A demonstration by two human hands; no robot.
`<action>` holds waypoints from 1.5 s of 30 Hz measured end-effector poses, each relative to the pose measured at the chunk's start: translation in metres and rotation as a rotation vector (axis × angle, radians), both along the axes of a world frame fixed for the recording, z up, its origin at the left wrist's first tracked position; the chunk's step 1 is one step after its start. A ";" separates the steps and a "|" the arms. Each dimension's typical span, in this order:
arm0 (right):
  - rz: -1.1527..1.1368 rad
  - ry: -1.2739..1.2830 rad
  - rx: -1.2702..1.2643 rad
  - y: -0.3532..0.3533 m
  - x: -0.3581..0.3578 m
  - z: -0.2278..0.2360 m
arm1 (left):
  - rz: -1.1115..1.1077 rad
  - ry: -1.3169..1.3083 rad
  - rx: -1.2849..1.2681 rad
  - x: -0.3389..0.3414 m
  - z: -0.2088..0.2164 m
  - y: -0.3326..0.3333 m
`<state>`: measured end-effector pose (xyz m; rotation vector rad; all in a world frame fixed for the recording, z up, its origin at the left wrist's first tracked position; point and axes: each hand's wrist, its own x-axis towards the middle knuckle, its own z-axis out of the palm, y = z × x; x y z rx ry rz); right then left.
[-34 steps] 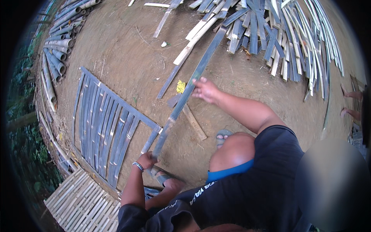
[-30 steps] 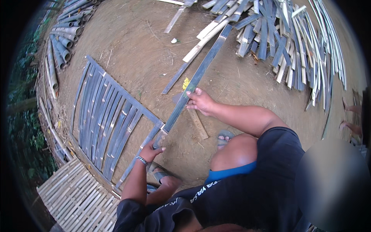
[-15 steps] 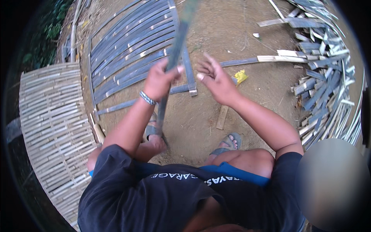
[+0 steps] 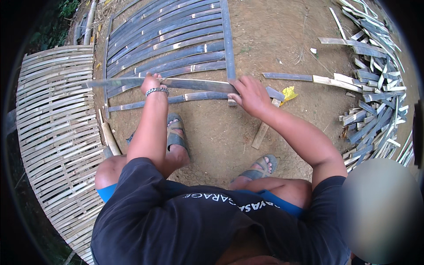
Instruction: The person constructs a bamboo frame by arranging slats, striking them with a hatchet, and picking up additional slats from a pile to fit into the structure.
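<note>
A long dark bamboo slat (image 4: pixel 194 85) lies crosswise in the air in front of me, its left part smeared by motion. My left hand (image 4: pixel 152 84) is closed around it left of the middle. At its right end, my right hand (image 4: pixel 252 96) is closed on the slat, thumb on the near side. Beyond and partly beneath it, a lattice panel of dark bamboo slats (image 4: pixel 170 33) rests on the dirt. The panel's right upright (image 4: pixel 228 39) stretches away from me.
A woven pale bamboo panel (image 4: pixel 57 132) lies at the left. Split bamboo offcuts (image 4: pixel 375 97) are heaped at the right, with a loose strip (image 4: pixel 287 76) pointing inward. Near my right hand are a yellow scrap (image 4: pixel 289 93) and a flat wooden piece (image 4: pixel 261 132).
The slat has swung from steeply upright to nearly level. My right hand, free and open before, has closed on its right end. My left hand has shifted leftward, still holding the slat.
</note>
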<state>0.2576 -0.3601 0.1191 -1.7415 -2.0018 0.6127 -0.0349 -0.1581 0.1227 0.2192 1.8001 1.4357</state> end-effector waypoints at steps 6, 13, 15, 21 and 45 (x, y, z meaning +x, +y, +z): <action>-0.004 -0.059 0.040 0.060 -0.024 -0.051 | 0.040 -0.050 -0.151 -0.097 -0.106 0.031; -0.157 -0.088 -0.113 0.075 -0.060 -0.087 | 0.006 -0.041 -0.209 -0.112 -0.133 0.043; -0.186 -0.084 -0.085 0.076 -0.072 -0.090 | -0.076 -0.076 -0.206 -0.129 -0.136 0.046; -0.273 -0.173 -0.047 0.080 -0.074 -0.104 | -0.176 0.050 -0.377 -0.103 -0.122 0.036; -1.548 0.465 -0.179 -0.258 0.149 -0.092 | -1.246 1.415 0.172 0.058 -0.102 -0.078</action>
